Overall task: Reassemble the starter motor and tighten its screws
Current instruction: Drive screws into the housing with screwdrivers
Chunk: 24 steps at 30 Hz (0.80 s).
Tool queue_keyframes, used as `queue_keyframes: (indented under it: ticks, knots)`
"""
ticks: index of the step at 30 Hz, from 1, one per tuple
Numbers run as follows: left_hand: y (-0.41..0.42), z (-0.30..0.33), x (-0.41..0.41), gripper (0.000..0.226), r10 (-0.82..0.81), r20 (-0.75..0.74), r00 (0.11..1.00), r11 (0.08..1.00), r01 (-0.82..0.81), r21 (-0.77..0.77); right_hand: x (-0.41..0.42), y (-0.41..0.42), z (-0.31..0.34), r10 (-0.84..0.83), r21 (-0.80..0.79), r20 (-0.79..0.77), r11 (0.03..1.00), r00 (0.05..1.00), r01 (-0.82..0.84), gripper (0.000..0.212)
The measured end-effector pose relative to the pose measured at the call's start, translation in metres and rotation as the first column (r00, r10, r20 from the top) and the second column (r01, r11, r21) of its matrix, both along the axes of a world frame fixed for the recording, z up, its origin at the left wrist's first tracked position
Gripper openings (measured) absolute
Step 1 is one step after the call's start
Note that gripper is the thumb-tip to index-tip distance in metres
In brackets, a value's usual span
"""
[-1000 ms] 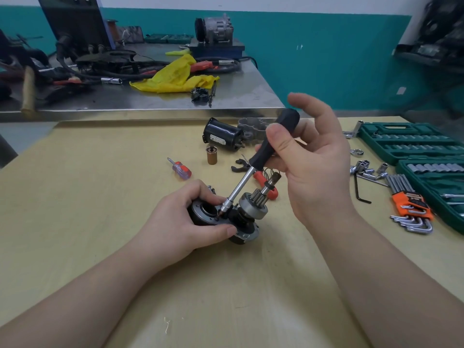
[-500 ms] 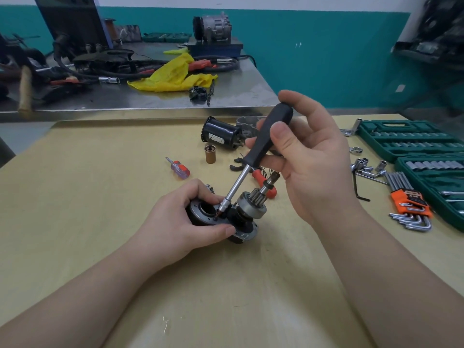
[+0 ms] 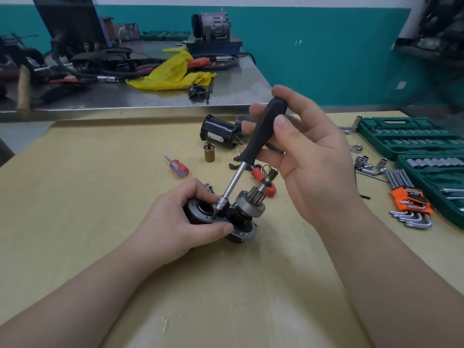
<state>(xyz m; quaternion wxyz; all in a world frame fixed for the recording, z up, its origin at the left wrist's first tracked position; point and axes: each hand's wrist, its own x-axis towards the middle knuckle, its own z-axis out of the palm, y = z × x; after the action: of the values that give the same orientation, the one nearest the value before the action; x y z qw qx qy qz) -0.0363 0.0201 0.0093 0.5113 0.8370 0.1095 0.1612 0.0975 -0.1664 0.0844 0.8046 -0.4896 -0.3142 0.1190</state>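
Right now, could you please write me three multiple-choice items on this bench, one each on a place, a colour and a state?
1. Where is the tip of the black-handled screwdriver?
A. on the starter motor assembly
B. in the green socket case
C. on the steel bench

2. What colour is the hex key holder?
A. blue
B. orange
C. white

3. What is the left hand doing?
A. resting flat
B. gripping the assembly
C. holding a hammer

Answers: 1 A, the bit meets the housing; 2 B, orange plastic shows; 3 B, fingers curl round it.
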Motion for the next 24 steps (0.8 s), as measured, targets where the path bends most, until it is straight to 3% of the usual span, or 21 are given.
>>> queue_keyframes:
  ticks: [8, 11, 16, 20, 24]
  knots:
    - [-0.0017, 0.0033, 0.0014, 0.036, -0.04, 0.052, 0.998, 0.995, 0.045, -0.086, 0.005, -0.0059, 0.0032, 0.227, 0.079, 0.019, 0.97, 0.974, -0.228, 0.055]
    - [-0.0024, 0.0074, 0.0016, 0.031, -0.085, 0.059, 0.995, 0.991, 0.091, -0.1, 0.0024, -0.004, 0.0028, 0.254, 0.08, 0.011, 0.964, 0.967, -0.255, 0.05]
    - [-0.0057, 0.0075, -0.0002, 0.026, -0.07, 0.079, 0.994, 0.991, 0.078, -0.111, -0.0005, -0.0011, 0.0048, 0.072, -0.005, -0.022, 0.997, 0.997, -0.072, 0.033]
    - [-0.0076, 0.0047, 0.0008, 0.029, -0.011, 0.078, 0.997, 0.995, 0.019, -0.099, -0.002, 0.0009, 0.0047, -0.092, -0.095, -0.003, 0.991, 0.996, 0.091, 0.032]
    - [-0.0074, 0.005, 0.0003, 0.031, -0.01, 0.073, 0.997, 0.999, 0.013, -0.047, -0.0004, 0.0018, 0.0007, -0.132, -0.048, 0.004, 0.99, 0.991, 0.132, 0.017]
